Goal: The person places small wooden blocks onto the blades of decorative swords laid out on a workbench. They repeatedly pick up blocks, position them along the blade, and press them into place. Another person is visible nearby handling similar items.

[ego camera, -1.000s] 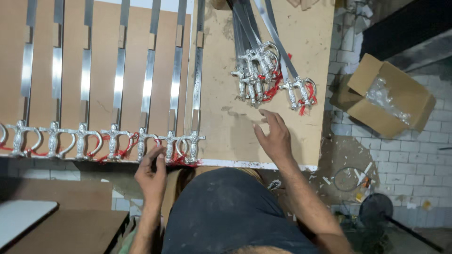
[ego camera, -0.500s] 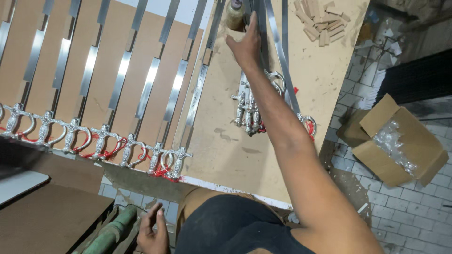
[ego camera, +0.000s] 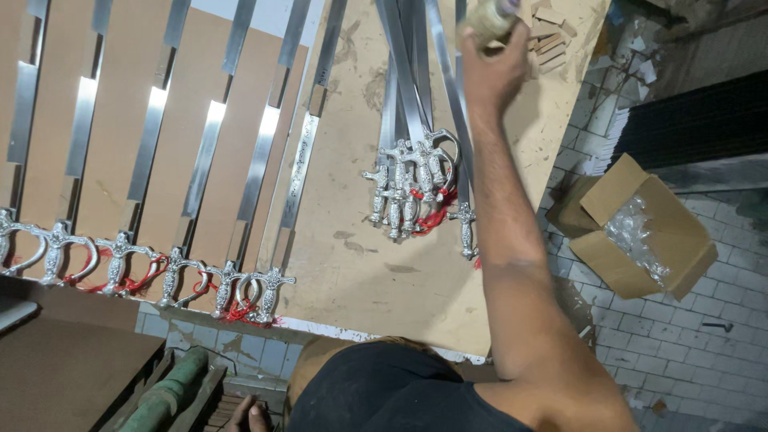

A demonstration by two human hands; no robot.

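Right hand (ego camera: 490,60) is gripping a small tan roll (ego camera: 494,14), possibly tape, above the heaped swords (ego camera: 416,180); left hand (ego camera: 246,416) is hanging low, grip unclear.

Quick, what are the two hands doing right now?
Right hand: closed around a small yellowish roll, raised over the table.
Left hand: low at the frame's bottom edge, mostly hidden; grip cannot be told.

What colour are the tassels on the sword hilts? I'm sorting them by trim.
Red tassels on silver hilts, seen in the head view.
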